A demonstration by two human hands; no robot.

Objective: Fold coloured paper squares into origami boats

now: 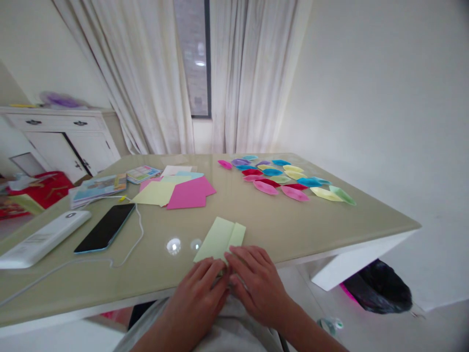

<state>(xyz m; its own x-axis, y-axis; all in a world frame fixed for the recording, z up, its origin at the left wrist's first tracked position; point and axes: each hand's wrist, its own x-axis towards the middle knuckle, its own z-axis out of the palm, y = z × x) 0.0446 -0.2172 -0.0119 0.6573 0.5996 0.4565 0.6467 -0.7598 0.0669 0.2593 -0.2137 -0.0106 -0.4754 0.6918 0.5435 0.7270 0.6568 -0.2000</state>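
The person's bare left grip (200, 291) pointed forward, fingers bent. Just right of the left grip, the bare right grip (260, 281) angled inward, thumb and fingers curled. The bare left forearm (163, 328) ran back from it; the bare right forearm (311, 323) slanted away rightward.

Paper: one pale green sheet (216, 239), matte, no print visible. Narrow strip runs lengthwise along its right side, set off from the wider left panel by a straight fold line; small step between the two at the far end. Long axis points away from the person, far end skewed right. Sits at the near edge of the table (256, 222). Near end covered by left hand (201, 288) and right hand (258, 283); folding there can't be made out.
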